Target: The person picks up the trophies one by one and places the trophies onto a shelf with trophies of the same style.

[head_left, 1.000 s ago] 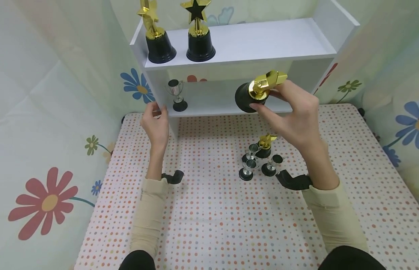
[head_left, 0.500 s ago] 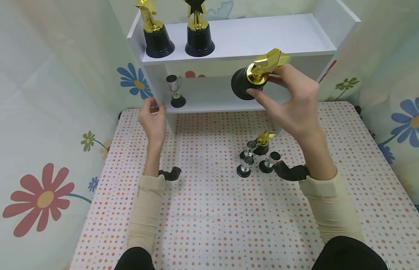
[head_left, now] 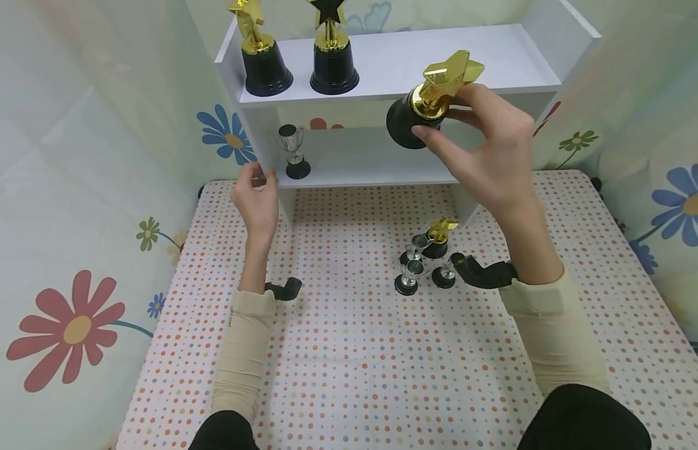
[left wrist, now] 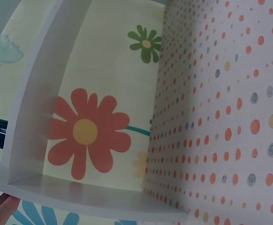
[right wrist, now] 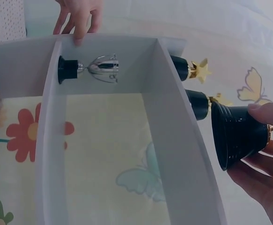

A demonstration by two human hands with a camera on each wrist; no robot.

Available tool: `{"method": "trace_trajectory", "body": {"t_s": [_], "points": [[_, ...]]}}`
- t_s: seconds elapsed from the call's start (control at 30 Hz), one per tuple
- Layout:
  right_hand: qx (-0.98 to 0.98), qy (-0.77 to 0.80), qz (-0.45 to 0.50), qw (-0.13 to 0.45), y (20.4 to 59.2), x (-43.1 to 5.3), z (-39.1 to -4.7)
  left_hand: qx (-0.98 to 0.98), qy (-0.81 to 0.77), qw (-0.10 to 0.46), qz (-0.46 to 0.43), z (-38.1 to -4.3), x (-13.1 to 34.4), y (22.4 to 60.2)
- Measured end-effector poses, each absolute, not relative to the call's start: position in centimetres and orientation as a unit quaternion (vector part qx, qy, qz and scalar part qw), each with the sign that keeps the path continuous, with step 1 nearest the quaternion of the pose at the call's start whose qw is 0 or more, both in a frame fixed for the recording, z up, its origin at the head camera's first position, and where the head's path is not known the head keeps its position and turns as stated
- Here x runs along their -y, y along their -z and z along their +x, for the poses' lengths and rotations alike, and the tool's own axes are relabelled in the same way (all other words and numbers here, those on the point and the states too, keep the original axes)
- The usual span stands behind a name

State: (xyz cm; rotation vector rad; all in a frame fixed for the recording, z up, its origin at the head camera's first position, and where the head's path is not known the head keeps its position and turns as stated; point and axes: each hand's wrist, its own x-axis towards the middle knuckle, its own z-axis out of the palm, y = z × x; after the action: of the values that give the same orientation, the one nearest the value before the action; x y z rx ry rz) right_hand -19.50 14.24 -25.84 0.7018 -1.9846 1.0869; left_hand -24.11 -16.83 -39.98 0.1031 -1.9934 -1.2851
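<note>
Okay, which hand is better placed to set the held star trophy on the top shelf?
Probably the right hand: it grips the star trophy near the top shelf, while the left hand holds the left side panel.

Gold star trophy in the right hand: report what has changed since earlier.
The right hand has lifted the gold star trophy with the black base higher, toward the white upper shelf. Nothing was gripped or released. The left hand stays at the white side panel; the two-handled silver cup stays put.
</note>
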Motion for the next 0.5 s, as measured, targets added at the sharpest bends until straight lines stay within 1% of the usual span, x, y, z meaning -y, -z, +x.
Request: {"method": "trace_trajectory", "body": {"t_s": [0.37,0.5], "points": [[0.788,-0.395,0.271,0.386,24.7,-13.9,-20.3,0.778,0.504,0.373,0.039,-24.0,16.9,40.1],[0.793,-0.372,0.288,0.387,24.2,-14.1,-20.8,0.779,0.503,0.372,0.035,-24.1,17.0,40.0]]}}
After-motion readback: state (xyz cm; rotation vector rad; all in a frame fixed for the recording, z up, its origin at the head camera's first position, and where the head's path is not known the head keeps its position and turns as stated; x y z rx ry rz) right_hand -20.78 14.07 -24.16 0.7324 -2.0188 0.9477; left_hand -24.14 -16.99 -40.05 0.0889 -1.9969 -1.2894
